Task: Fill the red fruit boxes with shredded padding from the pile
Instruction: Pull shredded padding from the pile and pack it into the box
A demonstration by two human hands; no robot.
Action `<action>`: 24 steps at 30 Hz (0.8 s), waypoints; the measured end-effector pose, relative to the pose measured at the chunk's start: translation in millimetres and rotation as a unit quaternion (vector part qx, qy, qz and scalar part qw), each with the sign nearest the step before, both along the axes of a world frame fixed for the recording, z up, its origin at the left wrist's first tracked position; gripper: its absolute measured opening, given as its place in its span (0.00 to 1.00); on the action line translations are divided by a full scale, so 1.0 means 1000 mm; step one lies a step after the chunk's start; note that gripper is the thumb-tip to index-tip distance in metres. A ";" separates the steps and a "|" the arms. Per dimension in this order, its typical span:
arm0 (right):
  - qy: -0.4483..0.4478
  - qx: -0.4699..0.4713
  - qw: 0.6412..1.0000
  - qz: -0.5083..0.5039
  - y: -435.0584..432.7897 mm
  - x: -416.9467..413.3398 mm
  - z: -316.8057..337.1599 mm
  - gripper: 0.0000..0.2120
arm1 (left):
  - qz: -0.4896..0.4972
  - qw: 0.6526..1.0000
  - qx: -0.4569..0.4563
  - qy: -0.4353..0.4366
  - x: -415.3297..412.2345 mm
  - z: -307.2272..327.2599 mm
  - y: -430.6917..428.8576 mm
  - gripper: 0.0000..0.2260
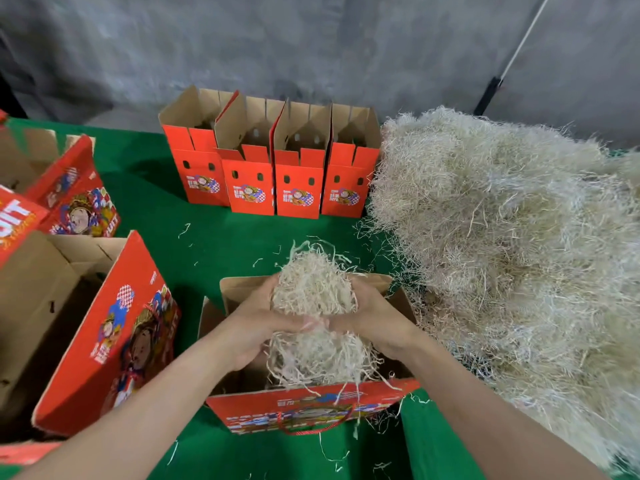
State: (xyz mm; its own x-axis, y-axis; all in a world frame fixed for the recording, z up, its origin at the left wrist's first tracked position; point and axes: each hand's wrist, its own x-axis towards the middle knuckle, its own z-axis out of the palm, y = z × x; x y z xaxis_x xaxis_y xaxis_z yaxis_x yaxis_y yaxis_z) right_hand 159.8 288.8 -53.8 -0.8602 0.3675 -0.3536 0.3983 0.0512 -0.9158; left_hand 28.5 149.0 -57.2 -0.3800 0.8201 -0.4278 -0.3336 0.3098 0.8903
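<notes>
Four boxes [270, 161] stand in a row behind the near box [311, 407], the pile [512, 244] to their right.

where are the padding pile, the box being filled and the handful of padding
padding pile [502, 237], head view, middle of the heap
box being filled [256, 410], head view, its red near wall
handful of padding [311, 285], head view, top of the clump

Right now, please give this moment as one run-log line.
left hand: grips wad | right hand: grips wad | wad: over front box | pile: right of box | back row: four boxes, open
</notes>
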 end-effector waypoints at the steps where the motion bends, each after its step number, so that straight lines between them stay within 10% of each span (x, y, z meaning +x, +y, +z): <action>1: 0.000 -0.023 1.000 -0.002 0.003 0.003 0.004 0.34 | 0.029 1.000 -0.007 0.000 -0.004 0.000 -0.002 0.39; 4: -0.037 -0.057 0.994 -0.085 0.023 0.019 0.013 0.52 | 0.128 0.991 -0.020 -0.043 -0.028 0.001 -0.014 0.42; 8: -0.028 -0.075 0.988 -0.132 0.046 0.037 0.013 0.53 | 0.122 0.990 -0.020 -0.067 -0.040 0.001 -0.031 0.47; 13: 0.007 -0.103 0.995 -0.013 0.040 0.034 0.021 0.26 | -0.018 0.964 0.120 -0.235 -0.034 0.009 -0.028 0.26; 18: 0.011 -0.072 0.997 -0.031 0.022 0.017 0.022 0.55 | 0.009 0.996 0.051 -0.070 -0.014 0.003 -0.008 0.22; 24: -0.022 0.024 0.998 -0.053 0.003 0.001 0.005 0.37 | 0.008 0.991 0.007 0.135 -0.002 0.003 0.000 0.26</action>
